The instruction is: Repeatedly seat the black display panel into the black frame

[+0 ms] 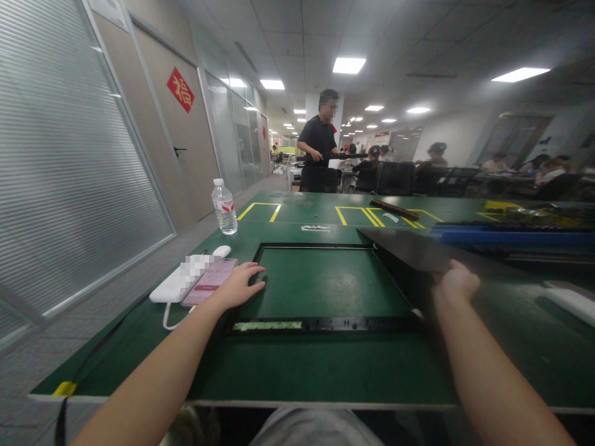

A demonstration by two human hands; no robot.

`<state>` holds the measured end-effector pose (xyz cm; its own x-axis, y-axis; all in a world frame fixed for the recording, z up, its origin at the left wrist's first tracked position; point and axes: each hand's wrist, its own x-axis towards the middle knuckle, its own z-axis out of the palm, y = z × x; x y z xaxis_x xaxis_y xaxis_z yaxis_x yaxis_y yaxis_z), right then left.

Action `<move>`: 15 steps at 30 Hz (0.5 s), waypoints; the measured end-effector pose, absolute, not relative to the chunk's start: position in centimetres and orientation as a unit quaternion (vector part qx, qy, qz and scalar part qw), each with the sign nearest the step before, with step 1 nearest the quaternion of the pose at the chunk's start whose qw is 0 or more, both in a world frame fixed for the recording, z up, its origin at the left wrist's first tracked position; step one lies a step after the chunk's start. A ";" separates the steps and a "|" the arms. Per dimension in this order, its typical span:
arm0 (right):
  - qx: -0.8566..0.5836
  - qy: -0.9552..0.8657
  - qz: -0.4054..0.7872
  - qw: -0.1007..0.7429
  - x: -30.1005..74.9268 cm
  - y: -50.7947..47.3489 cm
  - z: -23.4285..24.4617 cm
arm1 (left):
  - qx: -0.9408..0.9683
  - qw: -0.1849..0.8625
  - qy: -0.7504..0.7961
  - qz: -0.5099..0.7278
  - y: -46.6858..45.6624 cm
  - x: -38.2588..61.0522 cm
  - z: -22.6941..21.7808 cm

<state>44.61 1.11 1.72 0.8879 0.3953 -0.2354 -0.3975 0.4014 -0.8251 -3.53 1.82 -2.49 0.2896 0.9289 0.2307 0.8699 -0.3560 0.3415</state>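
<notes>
A black rectangular frame lies flat on the green table, with a strip of green circuit board along its near bar. My left hand is at the frame's left side, its fingers apart and holding nothing; I cannot tell whether they touch the frame. My right hand is closed on the edge of a thin dark panel. This panel is tilted and raised over the frame's right side, and motion blurs its right part. The fingers under it are partly hidden.
Left of the frame lie a phone, a white cabled device and a white mouse. A water bottle stands behind. Blue trays and a dark strip lie farther back. A person stands beyond the table.
</notes>
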 end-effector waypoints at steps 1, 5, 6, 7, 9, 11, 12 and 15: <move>-0.495 -0.001 0.219 0.841 44.8 1.4 1.4 | 0.800 0.073 0.561 0.198 1.8 -3.5 -2.5; -0.502 0.012 0.217 0.837 45.4 2.5 0.3 | 0.801 0.070 0.559 0.202 1.7 -3.4 -2.4; -0.505 0.015 0.219 0.835 45.5 2.7 0.0 | 0.801 0.070 0.559 0.202 1.7 -3.4 -2.4; -0.509 0.017 0.219 0.832 45.7 2.8 -0.2 | 0.801 0.070 0.559 0.200 1.7 -3.4 -2.4; -0.521 0.020 0.214 0.826 46.0 3.1 -0.5 | 0.801 0.070 0.562 0.196 1.7 -3.4 -2.5; -0.530 0.023 0.206 0.822 46.2 3.3 -0.9 | 0.800 0.069 0.566 0.188 1.8 -3.4 -2.5; -0.535 0.026 0.203 0.820 46.3 3.4 -1.1 | 0.799 0.069 0.568 0.185 1.8 -3.4 -2.5; -0.549 0.035 0.196 0.812 46.6 3.7 -1.6 | 0.800 0.071 0.568 0.181 1.8 -3.4 -2.6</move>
<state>46.57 3.67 -1.62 0.9204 0.2807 -0.2724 -0.3574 0.3210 -0.8771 -3.41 1.80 -2.60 0.2897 0.9341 0.2085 0.8823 -0.3451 0.3200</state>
